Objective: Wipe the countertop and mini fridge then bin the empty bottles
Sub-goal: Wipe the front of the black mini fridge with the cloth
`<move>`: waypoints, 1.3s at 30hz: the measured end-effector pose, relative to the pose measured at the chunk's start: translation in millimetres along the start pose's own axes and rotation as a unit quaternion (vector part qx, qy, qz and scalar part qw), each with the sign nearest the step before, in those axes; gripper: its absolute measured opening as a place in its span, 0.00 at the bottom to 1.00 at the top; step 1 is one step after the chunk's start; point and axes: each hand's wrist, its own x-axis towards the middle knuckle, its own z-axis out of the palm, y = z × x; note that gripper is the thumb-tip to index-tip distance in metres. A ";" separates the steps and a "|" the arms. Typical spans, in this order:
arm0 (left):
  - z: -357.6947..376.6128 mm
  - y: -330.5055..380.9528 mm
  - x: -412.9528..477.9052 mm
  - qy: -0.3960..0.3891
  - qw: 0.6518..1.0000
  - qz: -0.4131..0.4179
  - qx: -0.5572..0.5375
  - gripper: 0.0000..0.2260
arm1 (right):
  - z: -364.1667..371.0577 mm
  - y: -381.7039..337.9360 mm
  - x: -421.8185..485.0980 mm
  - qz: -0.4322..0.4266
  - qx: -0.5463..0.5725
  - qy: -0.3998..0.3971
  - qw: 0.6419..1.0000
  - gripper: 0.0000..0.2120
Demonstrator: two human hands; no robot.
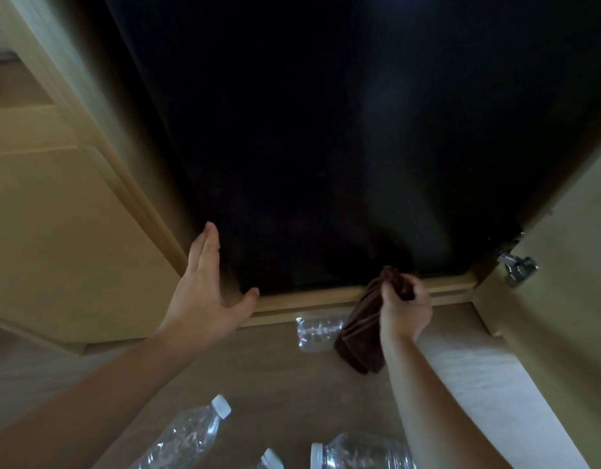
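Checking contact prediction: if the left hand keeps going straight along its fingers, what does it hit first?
Most likely the black mini fridge: the left hand is open, fingers pointing up along the fridge's lower left edge, beside the wooden cabinet frame. Depth is unclear; it may already touch.

Far bottle half behind cloth; three near bottles cut by btm edge.

Black mini fridge front, set in wooden cabinet. Four clear empty bottles lying on floor below.
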 end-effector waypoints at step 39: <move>2.9 -1.0 1.5 0.003 0.999 -0.018 0.046 0.48 | -38.6 -10.9 81.0 0.057 -0.038 0.101 0.993 0.15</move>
